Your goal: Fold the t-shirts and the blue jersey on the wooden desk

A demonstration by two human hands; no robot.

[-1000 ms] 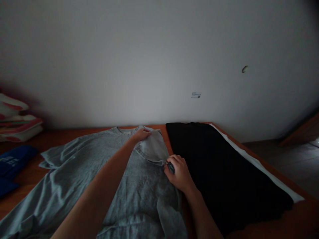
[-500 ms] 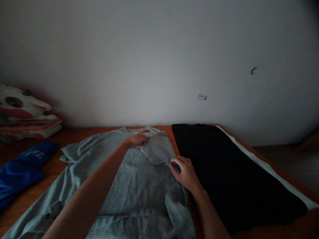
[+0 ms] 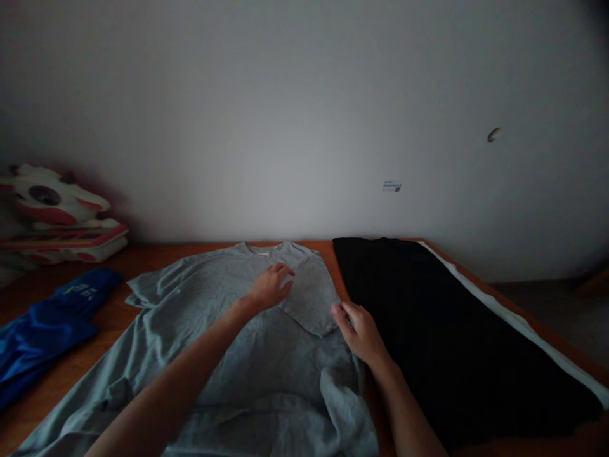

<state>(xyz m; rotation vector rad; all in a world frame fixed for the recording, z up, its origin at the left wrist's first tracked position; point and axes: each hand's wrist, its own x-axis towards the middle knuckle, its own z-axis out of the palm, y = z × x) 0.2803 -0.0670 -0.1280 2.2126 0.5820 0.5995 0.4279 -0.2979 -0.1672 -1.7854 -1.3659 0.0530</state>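
Observation:
A grey T-shirt (image 3: 209,298) lies spread on the orange-brown surface, its collar toward the wall and its lower part rumpled. One sleeve (image 3: 313,297) is folded inward over the chest. My left hand (image 3: 271,287) is over the upper chest beside that sleeve, fingers apart and holding nothing; whether it touches the cloth I cannot tell. At the outer corner of the sleeve hem, my right hand (image 3: 360,329) has thumb and fingers closed on the edge.
Black cloth (image 3: 428,336) lies flat to the right, with a white strip (image 3: 495,304) along its far edge. At left are a crumpled blue garment (image 3: 52,324) and a cow-shaped toy keyboard (image 3: 66,209). A pale wall (image 3: 285,127) stands behind.
My left hand has come off the sleeve's upper part and drawn back toward me. The folded sleeve now lies flatter, and its hem is stretched slightly toward me. My right hand stays at the hem corner.

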